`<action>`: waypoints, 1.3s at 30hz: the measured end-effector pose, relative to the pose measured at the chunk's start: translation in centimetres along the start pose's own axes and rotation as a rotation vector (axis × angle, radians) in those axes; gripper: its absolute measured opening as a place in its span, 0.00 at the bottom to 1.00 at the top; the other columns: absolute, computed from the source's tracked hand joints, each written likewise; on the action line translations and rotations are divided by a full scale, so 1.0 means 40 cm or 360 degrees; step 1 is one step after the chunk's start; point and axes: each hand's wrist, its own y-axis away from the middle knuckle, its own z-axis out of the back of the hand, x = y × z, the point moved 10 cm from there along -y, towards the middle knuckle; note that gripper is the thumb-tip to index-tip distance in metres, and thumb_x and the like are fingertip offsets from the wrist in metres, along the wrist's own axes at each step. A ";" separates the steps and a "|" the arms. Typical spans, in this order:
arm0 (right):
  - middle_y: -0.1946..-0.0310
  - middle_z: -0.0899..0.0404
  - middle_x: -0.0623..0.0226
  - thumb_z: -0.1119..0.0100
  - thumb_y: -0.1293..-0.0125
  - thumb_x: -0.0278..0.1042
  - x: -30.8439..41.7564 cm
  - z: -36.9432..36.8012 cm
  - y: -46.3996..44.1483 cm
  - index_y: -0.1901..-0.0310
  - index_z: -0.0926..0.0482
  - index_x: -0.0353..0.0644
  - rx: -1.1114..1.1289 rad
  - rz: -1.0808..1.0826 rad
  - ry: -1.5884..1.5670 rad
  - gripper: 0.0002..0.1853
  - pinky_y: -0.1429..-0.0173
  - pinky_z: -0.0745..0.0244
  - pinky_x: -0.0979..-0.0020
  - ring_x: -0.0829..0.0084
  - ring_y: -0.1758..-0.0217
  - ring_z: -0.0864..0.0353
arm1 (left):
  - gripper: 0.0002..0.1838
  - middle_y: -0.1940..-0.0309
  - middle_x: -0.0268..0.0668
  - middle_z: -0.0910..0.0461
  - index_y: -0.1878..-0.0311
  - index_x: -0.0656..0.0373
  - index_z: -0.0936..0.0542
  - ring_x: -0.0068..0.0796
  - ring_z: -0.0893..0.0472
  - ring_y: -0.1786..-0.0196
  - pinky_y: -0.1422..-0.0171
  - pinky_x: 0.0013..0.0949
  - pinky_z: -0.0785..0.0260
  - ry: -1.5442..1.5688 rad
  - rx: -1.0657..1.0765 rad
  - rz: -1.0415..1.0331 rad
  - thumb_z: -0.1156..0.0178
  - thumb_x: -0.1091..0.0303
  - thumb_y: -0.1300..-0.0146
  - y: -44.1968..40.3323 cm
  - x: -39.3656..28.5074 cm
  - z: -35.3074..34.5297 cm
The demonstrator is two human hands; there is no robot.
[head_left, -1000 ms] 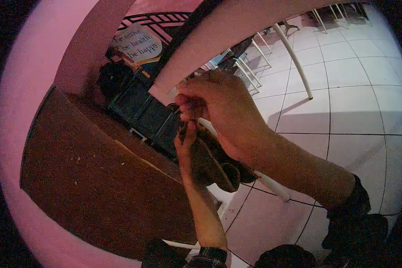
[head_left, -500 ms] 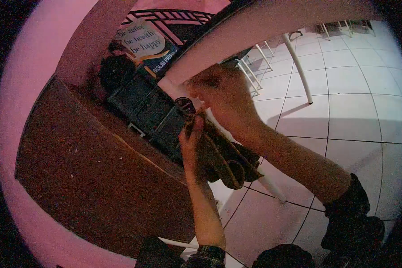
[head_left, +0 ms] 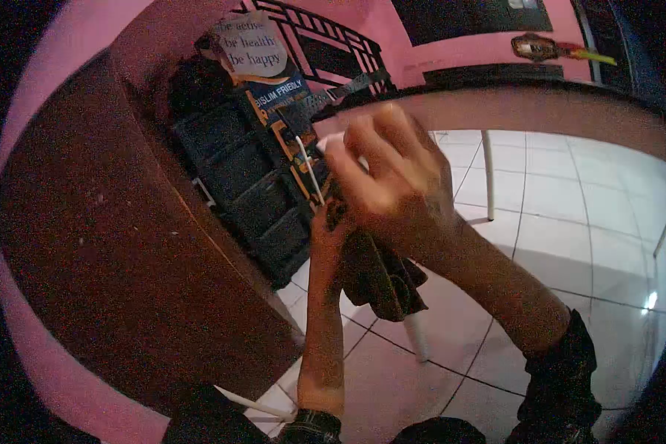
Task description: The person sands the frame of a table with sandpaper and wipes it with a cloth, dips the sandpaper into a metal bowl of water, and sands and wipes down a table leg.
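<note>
My left hand (head_left: 329, 233), at the centre of the head view, is closed around the upper end of a dark olive-brown cloth item (head_left: 388, 288). The cloth hangs down in folds, and I cannot tell its exact kind. A thin white strip (head_left: 309, 170) stands up from beside the fingers of my left hand. Above the cloth, my right hand (head_left: 396, 174) is curled closed and smeared a little by motion. Something small and white (head_left: 331, 142) shows at its fingertips, too hidden to name. The right hand partly covers the cloth.
A dark brown tabletop (head_left: 148, 274) with small white specks fills the left. Dark crates (head_left: 233, 177) and a printed sign (head_left: 251, 48) stand behind. Another table edge (head_left: 540, 111) crosses the upper right, with a white leg (head_left: 488, 174) on the tiled floor (head_left: 555, 251).
My view has tilted up, showing more of the far wall. My right hand has lifted away from the cloth's top. A round dark label by my left hand is no longer visible; the white strip now shows.
</note>
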 end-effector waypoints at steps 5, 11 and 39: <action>0.74 0.30 0.68 0.40 0.56 0.29 -0.004 -0.083 -0.066 0.71 0.23 0.41 0.0193 0.0194 0.0301 0.08 0.65 0.32 0.68 0.68 0.65 0.29 | 0.17 0.61 0.37 0.19 0.52 0.63 0.24 0.27 0.20 0.60 0.52 0.31 0.29 -0.0024 0.0174 -0.0049 0.38 0.61 0.39 0.014 -0.078 -0.051; 0.74 0.31 0.67 0.40 0.56 0.28 -0.012 -0.105 -0.091 0.73 0.24 0.42 0.0354 0.0292 0.0312 0.06 0.65 0.30 0.67 0.67 0.64 0.28 | 0.19 0.62 0.38 0.17 0.54 0.62 0.22 0.26 0.20 0.60 0.53 0.29 0.29 0.0080 0.0158 -0.0004 0.36 0.57 0.39 -0.019 -0.096 -0.062; 0.67 0.27 0.63 0.42 0.57 0.33 0.002 -0.115 -0.094 0.70 0.24 0.42 0.0737 0.0706 0.0434 0.10 0.58 0.32 0.62 0.64 0.56 0.28 | 0.27 0.68 0.38 0.16 0.59 0.56 0.19 0.33 0.17 0.64 0.55 0.34 0.28 -0.0184 0.0216 0.0052 0.36 0.39 0.47 0.001 -0.058 -0.079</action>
